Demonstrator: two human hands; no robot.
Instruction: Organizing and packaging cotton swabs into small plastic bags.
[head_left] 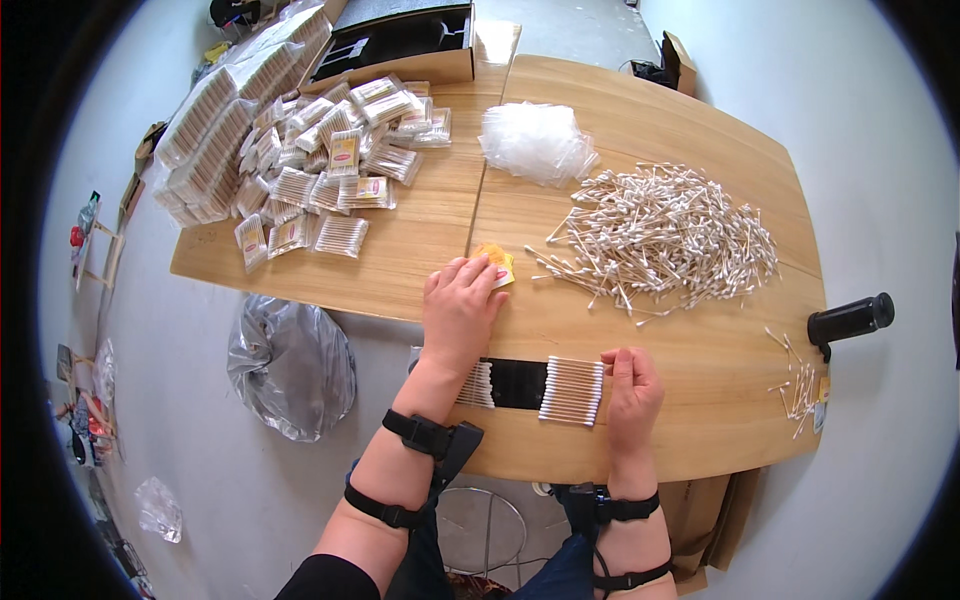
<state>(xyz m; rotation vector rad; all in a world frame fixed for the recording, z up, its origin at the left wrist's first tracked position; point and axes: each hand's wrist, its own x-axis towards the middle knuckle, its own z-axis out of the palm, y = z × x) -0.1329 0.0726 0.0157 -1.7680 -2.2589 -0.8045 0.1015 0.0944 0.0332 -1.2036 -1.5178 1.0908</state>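
Note:
My left hand [463, 310] reaches over the table, its fingers loosely extended and the fingertips resting on a small pile of yellow cards [493, 258]. Under its wrist lies a row of cotton swabs [476, 386], partly covered by the forearm. A second neat row of cotton swabs [571, 391] lies side by side at the right end of a flat black strip [519, 384]. Beside that row's upper right corner is my right hand [633, 393], with thumb and fingers curled together. Whatever sits in its pinch is too small to make out.
A heap of loose cotton swabs [668, 240] spreads over the right side, below clear plastic bags [538, 143]. Filled swab packets [340, 150] pile up at left beside an open cardboard box [425, 65]. A black cylinder [850, 319] stands at the right edge near scattered swabs [798, 392].

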